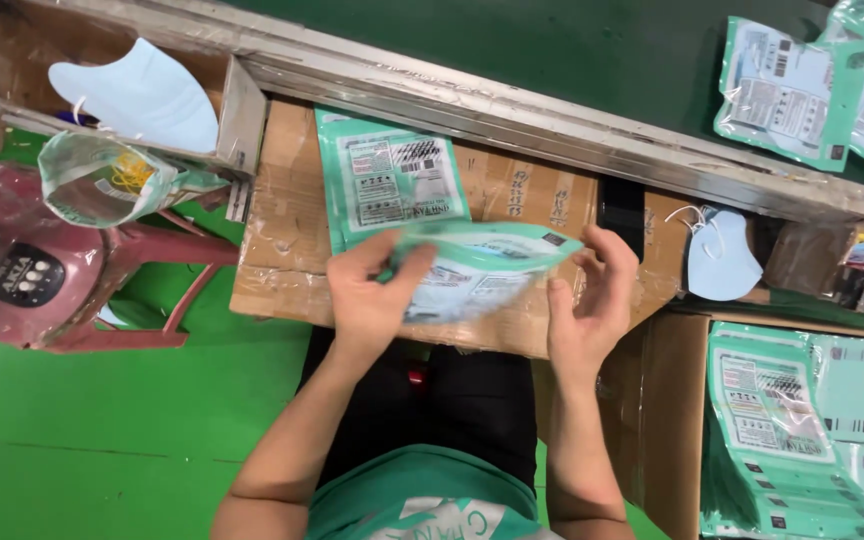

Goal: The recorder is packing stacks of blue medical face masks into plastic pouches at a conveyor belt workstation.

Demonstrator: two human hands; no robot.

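We are holding a teal-and-clear mask pouch (477, 268) just above the cardboard-covered surface (282, 250), close in front of our body. Our left hand (372, 290) is gripping its left end, thumb on top and fingers closed beneath, while our right hand (592, 300) is pinching the right end with curled fingers, so the pouch is bowing open between them. We are judging that the slick film could slip out of the right-hand pinch, since only the fingertips are catching its edge, and the mouth could then fall shut or crease. Just beyond, a flat sealed pouch (392, 185) is lying on the surface, partly under the held one, and it could get dragged along if the two films cling. To the right, a pale blue face mask (720, 258) is resting near the metal rail (512, 110); its ear loops could snag. Farther off, more pouches (802, 90) are lying on the dark green belt (552, 45).
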